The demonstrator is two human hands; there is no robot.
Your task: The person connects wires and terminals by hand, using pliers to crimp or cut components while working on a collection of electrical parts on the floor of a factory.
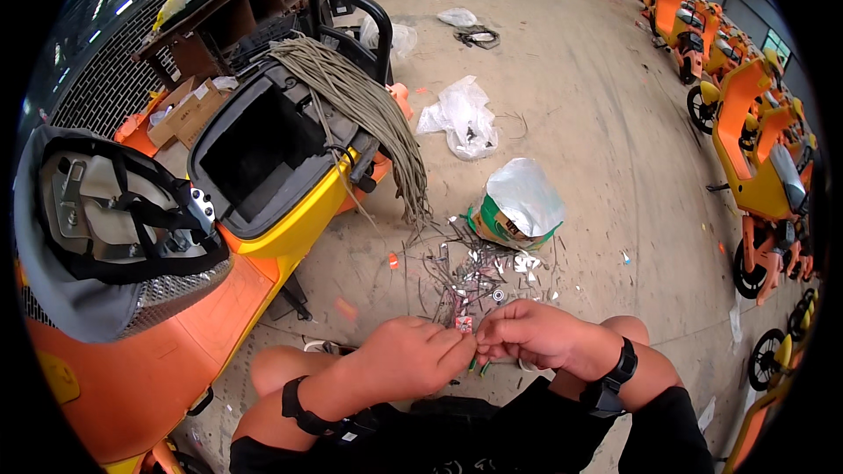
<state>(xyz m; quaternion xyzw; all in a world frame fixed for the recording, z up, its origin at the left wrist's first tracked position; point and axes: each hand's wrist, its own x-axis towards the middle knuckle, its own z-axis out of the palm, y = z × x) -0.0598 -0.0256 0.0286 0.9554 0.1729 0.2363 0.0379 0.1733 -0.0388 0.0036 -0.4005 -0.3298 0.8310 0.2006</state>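
Note:
My left hand (406, 358) and my right hand (532, 333) meet low in the middle, fingertips pinched together. What they hold between them is too small and too covered by fingers to make out. A small red and white piece (464, 323) shows right beside the fingertips; I cannot tell whether either hand grips it. Just under the hands, green bits (479, 367) peek out, mostly hidden. Beyond lies a scattered heap of cut wire ends and small scraps (465, 276), with a white and green sack (524, 197) standing behind it.
At left stands an orange and yellow scooter (167, 342) with its grey seat (132, 298) tipped up and black storage bin (255, 149) uncovered. A bundle of grey cables (360, 105) drapes over it. Clear plastic bags (463, 118) lie ahead. More scooters (746, 149) line the right.

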